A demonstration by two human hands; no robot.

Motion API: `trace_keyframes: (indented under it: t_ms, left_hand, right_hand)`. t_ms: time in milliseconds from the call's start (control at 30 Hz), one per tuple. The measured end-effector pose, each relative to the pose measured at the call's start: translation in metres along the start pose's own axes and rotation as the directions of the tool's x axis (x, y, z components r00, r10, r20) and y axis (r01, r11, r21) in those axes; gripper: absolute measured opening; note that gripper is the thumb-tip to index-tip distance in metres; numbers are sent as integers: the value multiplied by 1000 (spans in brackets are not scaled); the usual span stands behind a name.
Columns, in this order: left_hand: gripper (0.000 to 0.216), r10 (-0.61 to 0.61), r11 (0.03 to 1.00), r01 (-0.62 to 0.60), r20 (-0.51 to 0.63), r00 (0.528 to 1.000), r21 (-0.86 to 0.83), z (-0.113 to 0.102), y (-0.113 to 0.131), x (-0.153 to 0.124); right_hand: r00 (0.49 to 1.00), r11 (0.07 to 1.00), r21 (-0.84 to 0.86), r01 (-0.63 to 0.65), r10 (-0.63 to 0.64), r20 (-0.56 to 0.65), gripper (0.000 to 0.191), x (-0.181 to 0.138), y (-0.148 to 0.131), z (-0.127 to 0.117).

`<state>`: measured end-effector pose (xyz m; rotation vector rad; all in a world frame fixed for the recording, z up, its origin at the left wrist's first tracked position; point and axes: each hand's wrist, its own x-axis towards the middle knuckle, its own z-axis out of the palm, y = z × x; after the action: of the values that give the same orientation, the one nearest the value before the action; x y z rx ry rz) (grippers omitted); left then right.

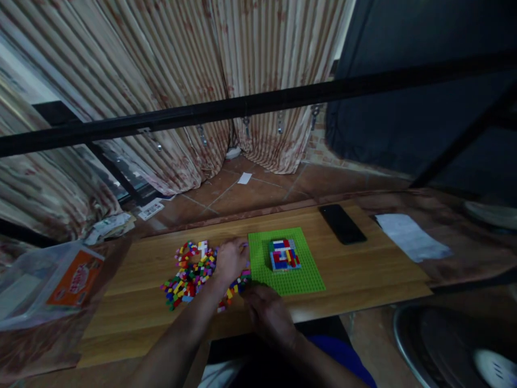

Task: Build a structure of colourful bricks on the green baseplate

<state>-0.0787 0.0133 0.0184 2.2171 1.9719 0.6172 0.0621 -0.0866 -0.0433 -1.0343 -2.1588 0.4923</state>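
My left hand (232, 260) is over the right side of a pile of small toy building bricks (191, 277), beside the left edge of a green baseplate (311, 280). Its fingers are bent together, and a purplish spot shows at the tips; what they hold is too small to name. Near the baseplate's front left corner, my right hand (269, 312) is curled closed, its fingertips close to the nearest bricks. Whatever it grips is hidden. On the baseplate sits a low block of joined bricks (285, 255) in red, blue, white, yellow and grey, apart from both hands.
The wooden table (371, 280) also bears a black phone (342, 223) at its back right. White paper (412, 236) lies to its right. A clear plastic box (44, 283) with an orange label stands at the left. A dark metal bar (258, 102) crosses beyond the table.
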Motion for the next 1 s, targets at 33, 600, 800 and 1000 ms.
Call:
trace_keyframes:
  t_ms: [33,600,800,1000]
  left_hand:
    - [14,19,996,-20,-14,1000,-92,2,8,-3]
    - [17,244,844,-226,-27,969,-487,36,67,-6]
    - [18,261,818,-251,-55,964,-518,42,65,-4]
    - [17,274,815,-259,-49,960,-518,43,65,-4]
  right_hand:
    - [1000,1000,-9,1,-1,5,26,1,0,0]
    - [995,997,-72,-25,32,90,20,2,1,-1]
    - [996,997,-65,-29,34,86,18,1,3,1]
    - [996,998,-47,-33,37,85,20,-1,4,4]
